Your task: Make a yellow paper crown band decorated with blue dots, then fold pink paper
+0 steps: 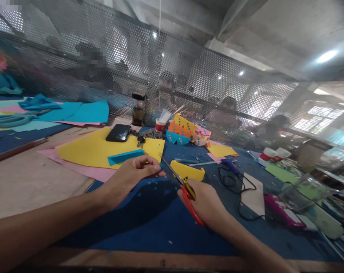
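My right hand (207, 199) is wrapped round a pair of scissors (190, 204) with red and yellow handles. Their metal blades point up and left, towards the fingertips of my left hand (142, 168). That hand is closed in a pinch over the blue mat (149, 227); whatever it may hold is too small to make out. Just behind it, a folded strip of blue paper (125, 157) lies on yellow sheets (89, 149). A bent piece of yellow paper (189, 171) rests beyond the scissors, and tiny blue bits are scattered on the mat below the blades.
Dotted paper shapes (179, 131) stand at the back near a paper cup (160, 124) and a jar (138, 110). A phone (118, 133) and keys (140, 140) lie left of them. On the right are a blue glue gun (230, 165) with its cord and a magenta object (284, 212).
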Available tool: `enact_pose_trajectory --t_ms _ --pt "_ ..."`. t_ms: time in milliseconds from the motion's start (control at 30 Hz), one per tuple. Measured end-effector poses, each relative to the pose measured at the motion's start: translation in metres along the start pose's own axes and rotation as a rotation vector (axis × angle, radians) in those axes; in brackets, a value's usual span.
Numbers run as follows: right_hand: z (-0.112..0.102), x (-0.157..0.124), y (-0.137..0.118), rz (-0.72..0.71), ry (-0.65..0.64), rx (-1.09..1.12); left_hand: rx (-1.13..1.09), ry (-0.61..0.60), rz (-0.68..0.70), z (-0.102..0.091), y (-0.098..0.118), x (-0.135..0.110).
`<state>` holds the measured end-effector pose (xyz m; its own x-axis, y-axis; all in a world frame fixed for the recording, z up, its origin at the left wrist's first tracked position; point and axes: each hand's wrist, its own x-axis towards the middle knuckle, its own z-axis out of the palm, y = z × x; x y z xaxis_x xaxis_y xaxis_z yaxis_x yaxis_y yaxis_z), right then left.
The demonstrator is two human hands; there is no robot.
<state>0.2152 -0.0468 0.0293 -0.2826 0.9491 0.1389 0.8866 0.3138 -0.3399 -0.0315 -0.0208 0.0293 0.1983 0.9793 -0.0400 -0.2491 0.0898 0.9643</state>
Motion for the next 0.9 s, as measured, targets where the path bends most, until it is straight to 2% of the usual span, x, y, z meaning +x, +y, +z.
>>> enact_pose_trajectory --t_ms 133,267,400,567,900 --pt "-0.003 0.007 -0.004 0.077 -0.093 0.467 0.020 -0.050 0.014 0.004 -0.003 0.000" --pt "-0.007 0.012 -0.025 0.038 -0.085 0.789 0.103 -0.138 0.067 0.003 -0.009 0.001" --pt "-0.012 0.017 -0.046 -0.024 -0.037 0.886 0.083 -0.241 0.080 0.002 -0.009 -0.001" --pt "-0.014 0.020 -0.051 0.000 -0.019 0.891 0.124 -0.285 0.094 0.006 -0.002 -0.004" --pt "-0.021 0.021 -0.047 -0.004 0.060 0.851 0.205 -0.247 0.075 0.009 -0.001 -0.005"
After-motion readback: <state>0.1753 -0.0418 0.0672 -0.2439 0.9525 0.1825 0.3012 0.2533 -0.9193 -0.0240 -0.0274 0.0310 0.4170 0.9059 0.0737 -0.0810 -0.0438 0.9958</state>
